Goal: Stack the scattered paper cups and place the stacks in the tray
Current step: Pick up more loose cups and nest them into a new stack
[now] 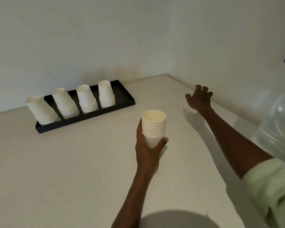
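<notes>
Left hand (147, 150): my fingers wrap an upright cup stack (153, 128) above the counter (72, 162).
Right hand (199, 99): spread — holding nothing.
Tray (122, 96): four upside-down stacks.

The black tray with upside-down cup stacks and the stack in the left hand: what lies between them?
Only bare speckled countertop, in the head view, between the black tray and the white paper cup stack gripped by the left hand.

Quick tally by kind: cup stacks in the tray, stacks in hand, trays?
Upside-down cup stacks in the tray: 4
Upright cup stack gripped by the left hand: 1
Black tray: 1
Total: 6
</notes>
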